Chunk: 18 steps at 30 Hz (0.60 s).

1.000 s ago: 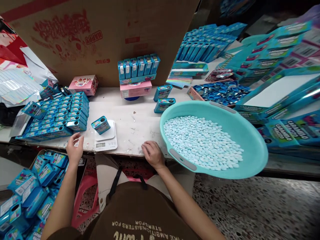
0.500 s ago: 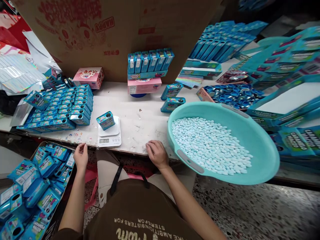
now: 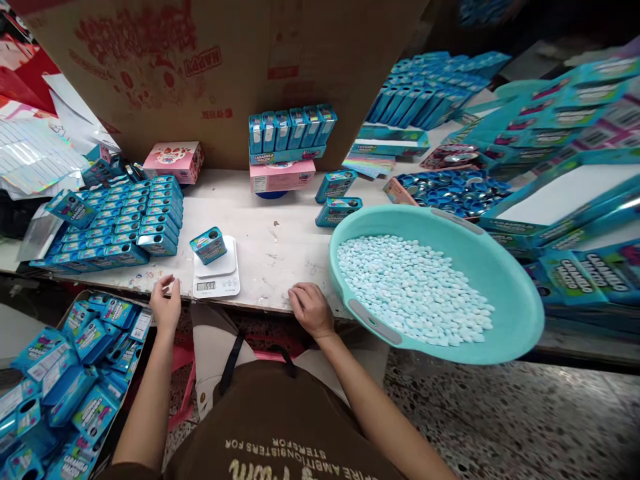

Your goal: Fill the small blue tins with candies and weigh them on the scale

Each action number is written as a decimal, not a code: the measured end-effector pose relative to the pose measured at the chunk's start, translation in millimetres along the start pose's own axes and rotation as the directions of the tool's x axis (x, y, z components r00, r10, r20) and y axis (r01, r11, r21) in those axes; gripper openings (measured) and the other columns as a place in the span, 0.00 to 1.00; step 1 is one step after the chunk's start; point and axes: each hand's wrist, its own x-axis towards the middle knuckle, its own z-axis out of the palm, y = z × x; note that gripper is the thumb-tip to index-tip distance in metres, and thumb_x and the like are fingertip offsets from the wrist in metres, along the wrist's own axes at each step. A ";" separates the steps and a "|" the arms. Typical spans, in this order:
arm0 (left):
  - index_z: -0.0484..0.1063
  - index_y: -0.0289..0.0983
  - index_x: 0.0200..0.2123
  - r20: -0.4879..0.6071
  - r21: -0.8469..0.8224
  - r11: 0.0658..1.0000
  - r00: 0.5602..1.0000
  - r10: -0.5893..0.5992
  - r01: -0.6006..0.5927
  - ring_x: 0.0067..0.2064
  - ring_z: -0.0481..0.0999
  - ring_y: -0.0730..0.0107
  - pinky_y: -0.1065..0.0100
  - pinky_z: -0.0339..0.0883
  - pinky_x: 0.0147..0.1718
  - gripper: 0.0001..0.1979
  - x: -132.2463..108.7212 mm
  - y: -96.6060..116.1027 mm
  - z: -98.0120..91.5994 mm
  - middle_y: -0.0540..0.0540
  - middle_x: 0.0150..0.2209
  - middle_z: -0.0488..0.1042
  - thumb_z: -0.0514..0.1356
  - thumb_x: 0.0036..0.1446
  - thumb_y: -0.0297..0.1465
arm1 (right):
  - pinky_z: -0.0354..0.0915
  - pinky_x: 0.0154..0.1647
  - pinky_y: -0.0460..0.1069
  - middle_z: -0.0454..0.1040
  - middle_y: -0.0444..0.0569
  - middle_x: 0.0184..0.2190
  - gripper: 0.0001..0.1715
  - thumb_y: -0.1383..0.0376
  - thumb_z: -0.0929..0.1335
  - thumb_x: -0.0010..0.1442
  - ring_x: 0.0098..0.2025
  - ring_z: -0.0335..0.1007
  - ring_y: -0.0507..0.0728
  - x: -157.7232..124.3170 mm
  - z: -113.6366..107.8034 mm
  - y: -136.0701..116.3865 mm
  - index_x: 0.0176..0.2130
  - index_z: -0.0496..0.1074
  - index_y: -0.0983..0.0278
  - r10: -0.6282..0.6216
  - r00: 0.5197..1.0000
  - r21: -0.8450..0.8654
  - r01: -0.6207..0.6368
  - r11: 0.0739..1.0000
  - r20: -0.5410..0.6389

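Note:
A small blue tin [image 3: 209,244] lies on a white digital scale [image 3: 217,276] near the table's front edge. My left hand [image 3: 166,304] hovers at that edge just left of the scale, fingers loosely apart, holding nothing I can see. Resting on the edge between the scale and a teal basin [image 3: 505,293] is my right hand [image 3: 310,308], fingers curled, with nothing visible in it. The basin holds a heap of pale blue tablets [image 3: 415,287] and overhangs the table.
Rows of blue tins [image 3: 125,220] lie at the table's left. A cardboard wall [image 3: 225,67] stands behind, with pink boxes [image 3: 174,160] and a display of tins [image 3: 291,133]. A floor box of tins [image 3: 60,387] sits at lower left. Blue cartons [image 3: 575,200] crowd the right.
The scale display went from a near-zero reading to 1593. My left hand dropped to the table edge, then lifted slightly toward the scale. My right hand stayed put.

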 end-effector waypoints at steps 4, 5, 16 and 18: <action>0.67 0.37 0.52 0.062 0.064 0.984 0.984 0.164 -0.168 0.55 0.68 0.56 0.58 0.63 0.52 0.33 29.2 37.8 31.2 0.39 0.50 0.72 0.67 0.43 0.43 | 0.65 0.43 0.53 0.72 0.54 0.34 0.09 0.68 0.62 0.63 0.39 0.64 0.58 2.3 0.7 -0.5 0.35 0.72 0.65 -0.016 1.000 0.003 0.016 1.000 -0.025; 0.67 0.37 0.52 0.095 0.070 0.983 0.982 0.163 -0.170 0.55 0.67 0.55 0.58 0.62 0.52 0.35 36.6 45.0 39.9 0.38 0.50 0.71 0.69 0.39 0.43 | 0.65 0.43 0.53 0.72 0.54 0.34 0.09 0.68 0.62 0.63 0.39 0.64 0.58 3.1 1.1 -0.7 0.35 0.72 0.66 -0.018 0.999 0.003 0.018 1.000 -0.032; 0.72 0.37 0.41 0.259 -0.245 0.793 0.751 0.608 -0.558 0.39 0.74 0.66 0.67 0.67 0.41 0.19 28.2 227.8 102.5 0.47 0.37 0.75 0.66 0.47 0.40 | 0.64 0.43 0.52 0.70 0.52 0.33 0.12 0.67 0.61 0.64 0.39 0.63 0.57 19.9 1.3 2.2 0.31 0.70 0.64 -0.016 0.997 0.000 0.016 1.000 -0.072; 0.72 0.37 0.43 0.291 -0.299 0.670 0.604 0.742 -0.679 0.43 0.74 0.64 0.65 0.66 0.45 0.19 13.5 264.0 121.5 0.46 0.41 0.76 0.65 0.48 0.37 | 0.64 0.44 0.52 0.69 0.51 0.32 0.12 0.67 0.61 0.64 0.39 0.62 0.57 21.7 1.8 4.6 0.30 0.69 0.64 -0.027 0.997 -0.011 0.027 1.000 -0.070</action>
